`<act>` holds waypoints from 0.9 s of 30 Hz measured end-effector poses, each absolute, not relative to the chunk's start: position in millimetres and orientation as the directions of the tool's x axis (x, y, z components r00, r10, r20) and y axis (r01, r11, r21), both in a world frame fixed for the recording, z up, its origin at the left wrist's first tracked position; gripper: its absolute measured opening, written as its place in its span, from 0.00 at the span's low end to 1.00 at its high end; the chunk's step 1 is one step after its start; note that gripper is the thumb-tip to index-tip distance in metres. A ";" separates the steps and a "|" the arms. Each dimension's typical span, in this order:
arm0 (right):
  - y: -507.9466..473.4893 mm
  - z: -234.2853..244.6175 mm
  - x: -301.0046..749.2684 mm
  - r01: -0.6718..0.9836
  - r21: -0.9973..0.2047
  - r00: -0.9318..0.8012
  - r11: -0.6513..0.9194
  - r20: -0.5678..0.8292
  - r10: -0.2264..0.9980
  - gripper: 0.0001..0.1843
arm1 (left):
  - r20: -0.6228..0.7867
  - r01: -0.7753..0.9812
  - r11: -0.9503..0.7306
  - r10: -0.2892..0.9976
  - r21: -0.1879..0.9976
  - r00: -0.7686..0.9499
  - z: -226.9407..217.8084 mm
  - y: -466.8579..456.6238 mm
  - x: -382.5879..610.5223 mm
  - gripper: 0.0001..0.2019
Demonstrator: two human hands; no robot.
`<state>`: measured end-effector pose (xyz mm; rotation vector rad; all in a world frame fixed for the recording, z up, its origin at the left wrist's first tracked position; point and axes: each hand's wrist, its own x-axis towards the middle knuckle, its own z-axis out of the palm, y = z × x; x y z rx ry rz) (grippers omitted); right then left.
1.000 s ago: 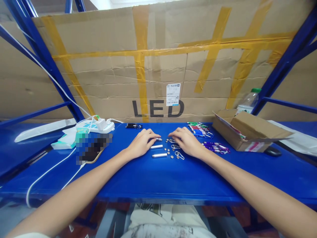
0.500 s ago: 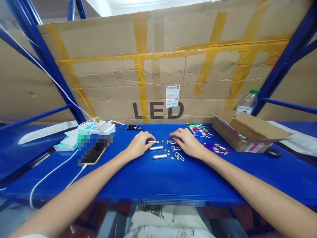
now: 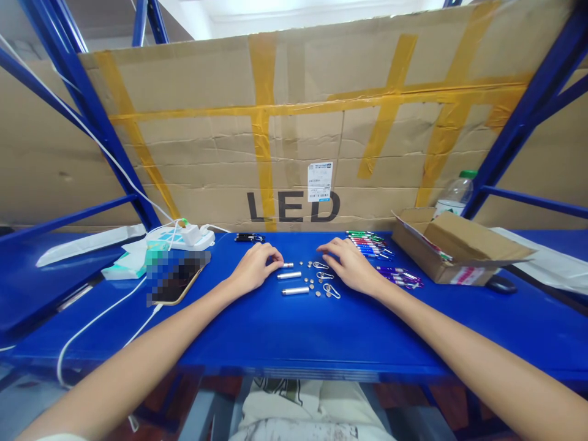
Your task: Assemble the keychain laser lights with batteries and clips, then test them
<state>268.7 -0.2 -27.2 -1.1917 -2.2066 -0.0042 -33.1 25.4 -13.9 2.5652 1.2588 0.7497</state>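
Head view: the left hand (image 3: 255,267) touches the far tube (image 3: 288,265), between the hands; its pinch cannot be told. The right hand (image 3: 348,263), fingers apart, nears clips (image 3: 325,275). Pens (image 3: 400,278) and a box (image 3: 425,256) crowd the right, a phone (image 3: 184,283) the left; table (image 3: 294,334) spans to its near edge (image 3: 294,371).

Silver tubes (image 3: 294,291), blue table (image 3: 257,331), purple flashlights (image 3: 400,277)

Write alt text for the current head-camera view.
A person's left hand is at one end of the farthest of three silver tubes on a blue table; the right hand is beside three silver carabiner clips, with small metal discs nearby. A phone lies to the left, an open cardboard box to the right, and cardboard marked LED stands behind.
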 end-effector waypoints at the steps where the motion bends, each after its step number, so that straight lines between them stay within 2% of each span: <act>1: -0.7 -27.1 268.7 0.754 -0.278 -0.397 0.595 0.529 0.750 0.14 | 0.369 0.677 -0.629 0.776 0.383 0.512 -13.3 24.3 -32.6 0.08; 7: -5.7 -24.6 264.8 0.748 -0.294 -0.373 0.595 0.555 0.743 0.13 | 0.418 0.550 -0.744 0.668 0.380 0.615 -4.5 4.7 -25.0 0.14; 13: -12.1 -20.7 258.4 0.753 -0.318 -0.349 0.575 0.549 0.760 0.11 | 0.330 0.431 -0.833 0.539 0.347 0.775 5.0 -21.7 -17.4 0.16; 19: -15.8 -19.1 256.3 0.743 -0.330 -0.352 0.583 0.548 0.759 0.11 | 0.264 0.428 -0.842 0.516 0.327 0.815 1.5 -26.6 -14.0 0.21; 27: -19.0 -17.4 254.9 0.731 -0.336 -0.370 0.594 0.536 0.759 0.10 | 0.290 0.412 -0.848 0.508 0.333 0.811 4.8 -26.7 -15.5 0.15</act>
